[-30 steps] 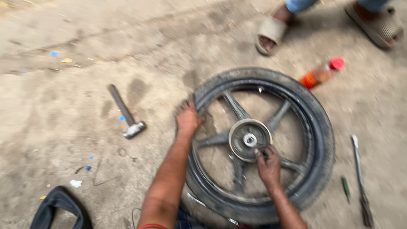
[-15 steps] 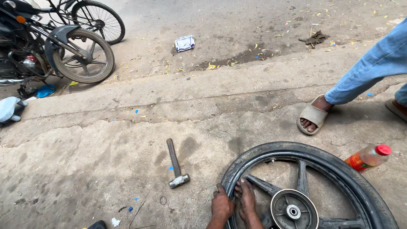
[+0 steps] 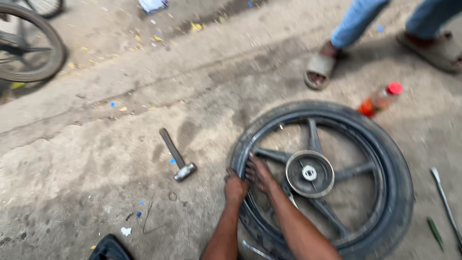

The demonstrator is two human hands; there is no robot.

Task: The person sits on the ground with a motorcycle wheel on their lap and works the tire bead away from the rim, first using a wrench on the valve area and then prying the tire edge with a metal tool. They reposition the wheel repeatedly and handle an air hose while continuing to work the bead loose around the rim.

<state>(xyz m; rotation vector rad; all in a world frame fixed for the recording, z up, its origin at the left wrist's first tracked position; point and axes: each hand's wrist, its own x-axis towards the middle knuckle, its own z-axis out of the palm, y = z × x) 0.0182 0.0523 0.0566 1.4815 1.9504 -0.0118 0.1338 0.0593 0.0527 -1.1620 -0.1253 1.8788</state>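
A black motorcycle wheel (image 3: 390, 159) with its tyre on lies flat on the concrete ground, its round metal hub (image 3: 309, 173) in the middle. My left hand (image 3: 235, 187) grips the tyre's near left edge, fingers curled over the rubber. My right hand (image 3: 258, 173) rests just beside it, on the rim and a spoke, fingers spread. Both forearms reach in from the bottom of the view. The picture is blurred by motion.
A hammer (image 3: 176, 156) lies left of the wheel. An orange bottle with a red cap (image 3: 380, 99) lies behind it. A tyre lever (image 3: 446, 202) and a green tool (image 3: 434, 231) lie right. Another person's sandalled feet (image 3: 319, 70) stand behind. A bicycle wheel (image 3: 30, 45) is top left.
My right hand has come off the hub to join my left hand at the wheel's left edge. The view swung up towards the parked bicycles and is coming back down.
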